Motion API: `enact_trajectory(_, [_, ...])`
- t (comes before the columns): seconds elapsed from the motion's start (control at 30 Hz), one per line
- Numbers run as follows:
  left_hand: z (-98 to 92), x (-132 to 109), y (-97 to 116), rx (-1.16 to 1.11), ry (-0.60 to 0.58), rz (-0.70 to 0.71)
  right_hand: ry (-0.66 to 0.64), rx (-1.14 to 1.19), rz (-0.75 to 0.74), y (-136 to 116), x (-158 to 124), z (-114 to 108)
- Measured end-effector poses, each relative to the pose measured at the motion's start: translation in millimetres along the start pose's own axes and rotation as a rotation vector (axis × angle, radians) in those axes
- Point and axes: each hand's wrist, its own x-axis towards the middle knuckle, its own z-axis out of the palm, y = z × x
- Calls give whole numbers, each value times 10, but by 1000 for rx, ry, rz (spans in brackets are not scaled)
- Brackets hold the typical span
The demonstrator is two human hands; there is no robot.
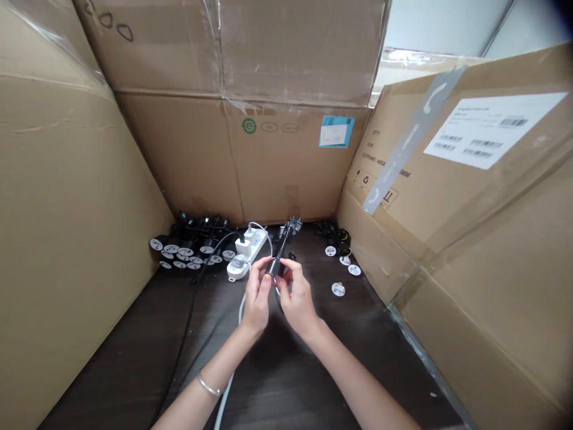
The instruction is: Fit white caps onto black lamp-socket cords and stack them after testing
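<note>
Fingers of the left hand and right hand were closed on a black cylinder above the middle of the worktop, one hand per side, presumably to steady it, with its stem pointing toward the far edge. Just left of it lay a power strip; black units with white discs were massed at the far left corner, black cables at the far right, apparently grouped for easy reach.
</note>
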Motion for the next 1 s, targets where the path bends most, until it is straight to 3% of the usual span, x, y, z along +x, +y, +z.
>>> enact_trajectory(0.27, [-22, 42, 34, 215, 3, 91, 7, -54, -66, 64, 20, 1])
enact_trajectory(0.47, [-141, 146, 206, 482, 135, 348, -17, -107, -93, 21, 48, -41])
enact_trajectory(0.6, [-554, 412, 455, 645, 380, 491, 8, -110, -98, 0, 60, -57])
enact_trajectory(0.73, [-1148, 707, 502, 779, 635, 384, 20, -107, -93, -8, 76, -65])
enact_trajectory(0.83, [-1401, 831, 371, 901, 513, 336, 17, -103, -93, -19, 75, -62])
enact_trajectory(1.0, [-1318, 931, 104, 1042, 129, 361, 20, -108, -90, -12, 74, -64])
